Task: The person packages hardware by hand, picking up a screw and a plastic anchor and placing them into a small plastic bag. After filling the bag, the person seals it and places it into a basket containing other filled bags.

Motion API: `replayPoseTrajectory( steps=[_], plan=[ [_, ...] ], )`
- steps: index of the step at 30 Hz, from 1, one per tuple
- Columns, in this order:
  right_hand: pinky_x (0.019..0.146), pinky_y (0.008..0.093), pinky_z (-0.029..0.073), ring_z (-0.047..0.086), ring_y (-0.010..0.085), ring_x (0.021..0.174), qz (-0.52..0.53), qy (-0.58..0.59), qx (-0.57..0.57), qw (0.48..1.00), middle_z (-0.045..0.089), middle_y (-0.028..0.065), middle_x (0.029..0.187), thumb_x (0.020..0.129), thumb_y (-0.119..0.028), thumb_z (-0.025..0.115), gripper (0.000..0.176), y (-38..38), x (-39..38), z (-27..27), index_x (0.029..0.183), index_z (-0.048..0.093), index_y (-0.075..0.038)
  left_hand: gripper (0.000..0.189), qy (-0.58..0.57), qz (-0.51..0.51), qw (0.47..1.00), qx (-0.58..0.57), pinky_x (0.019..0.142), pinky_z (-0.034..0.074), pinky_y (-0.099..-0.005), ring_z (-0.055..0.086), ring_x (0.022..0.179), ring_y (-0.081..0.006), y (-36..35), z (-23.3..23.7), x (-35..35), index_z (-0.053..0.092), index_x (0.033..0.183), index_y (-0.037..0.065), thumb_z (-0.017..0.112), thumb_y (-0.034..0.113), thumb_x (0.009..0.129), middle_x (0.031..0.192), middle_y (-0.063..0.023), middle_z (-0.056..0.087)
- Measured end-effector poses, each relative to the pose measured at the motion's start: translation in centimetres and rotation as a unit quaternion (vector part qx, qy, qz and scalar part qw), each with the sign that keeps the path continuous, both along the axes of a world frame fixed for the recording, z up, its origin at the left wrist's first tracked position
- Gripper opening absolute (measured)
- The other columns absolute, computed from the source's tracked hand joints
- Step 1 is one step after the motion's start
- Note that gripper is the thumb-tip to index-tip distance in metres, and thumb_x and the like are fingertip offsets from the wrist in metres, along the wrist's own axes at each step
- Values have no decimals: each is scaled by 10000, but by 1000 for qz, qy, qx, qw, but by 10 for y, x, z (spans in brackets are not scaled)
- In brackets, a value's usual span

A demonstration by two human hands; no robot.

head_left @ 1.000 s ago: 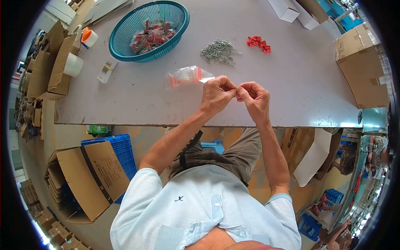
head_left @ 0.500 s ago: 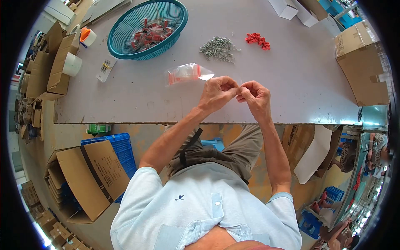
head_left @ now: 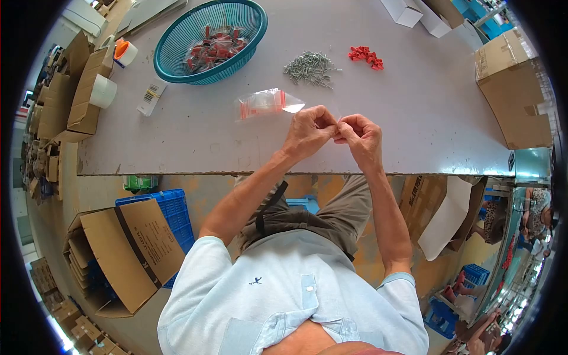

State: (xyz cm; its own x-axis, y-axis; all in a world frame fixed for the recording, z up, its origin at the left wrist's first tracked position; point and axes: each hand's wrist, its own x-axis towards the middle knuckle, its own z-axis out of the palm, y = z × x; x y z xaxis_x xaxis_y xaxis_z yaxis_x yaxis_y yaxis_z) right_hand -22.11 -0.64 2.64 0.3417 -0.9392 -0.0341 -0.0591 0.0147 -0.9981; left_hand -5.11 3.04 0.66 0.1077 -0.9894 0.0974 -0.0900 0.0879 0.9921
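Observation:
Above the front part of the table my left hand point(head_left: 307, 132) and my right hand point(head_left: 362, 141) meet fingertip to fingertip, both closed in a pinch. Whatever they pinch is too small or too clear to make out. Just left of my left hand lie clear plastic zip bags point(head_left: 262, 105) with red stripes. Beyond the hands is a loose pile of silver screws point(head_left: 310, 68). To its right sits a small group of red plastic pieces point(head_left: 366, 57). A teal basket point(head_left: 255, 44) at the back left contains several clear bags with red pieces inside.
A barcoded card bundle point(head_left: 151, 96) and tape rolls point(head_left: 103, 92) are at the table's left. Cardboard boxes point(head_left: 513, 94) stand at the right edge. White boxes point(head_left: 404, 12) lie at the back. Below the table are a blue crate point(head_left: 177, 216) and an open carton point(head_left: 133, 251).
Both hands have shifted very slightly up and left, still pinched together. Nothing on the table has visibly moved.

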Motion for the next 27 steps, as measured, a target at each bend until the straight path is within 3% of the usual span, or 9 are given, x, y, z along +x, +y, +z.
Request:
replayPoseTrajectory(
  steps=[5,7,13,15,19,21,27],
  plan=[
    [700,283,642,749,132,765,7,35,2,999,756,90,818,968,-49,659,126,0,-2,1,1000,730,50,67,-71,1,997,-23,671,603,-271,717,742,-114,4,4,-1,738,909,-1,788,24,872,813,-70,753],
    [682,274,617,751,127,746,13,109,-52,993,761,92,789,942,-39,662,124,2,-3,4,989,738,46,61,-105,5,994,-43,673,603,-276,723,740,-123,5,4,-2,747,911,-1,782,13,862,820,-82,760],
    [675,267,599,754,143,709,-10,157,-146,977,772,111,777,922,-48,675,108,8,0,-1,942,751,26,78,-187,25,981,-42,672,600,-293,737,738,-143,6,6,-4,761,900,-4,788,16,830,818,-95,765],
    [675,271,600,752,135,709,-12,170,-152,974,769,103,771,918,-50,677,107,9,-1,1,933,752,24,93,-223,33,970,-88,670,599,-298,737,735,-143,7,3,-5,765,903,2,799,22,819,803,-91,763],
    [672,271,609,743,116,717,-14,127,-107,986,757,80,749,916,-46,675,108,6,-4,-5,935,747,31,90,-149,21,988,-30,676,603,-285,740,749,-132,8,6,-5,766,905,1,810,27,831,812,-84,771],
    [675,271,619,742,116,723,-13,89,-77,993,755,79,755,922,-40,664,113,6,-4,-6,947,743,37,80,-49,-1,999,20,686,610,-269,742,765,-120,6,0,-4,768,907,5,816,31,849,835,-76,779],
    [696,282,655,746,131,744,-2,10,-6,1000,759,97,809,958,-25,631,128,5,-8,-7,991,728,53,81,-24,-8,999,22,697,615,-258,739,777,-110,7,-6,-5,771,918,9,821,36,861,844,-72,781]
  ],
)
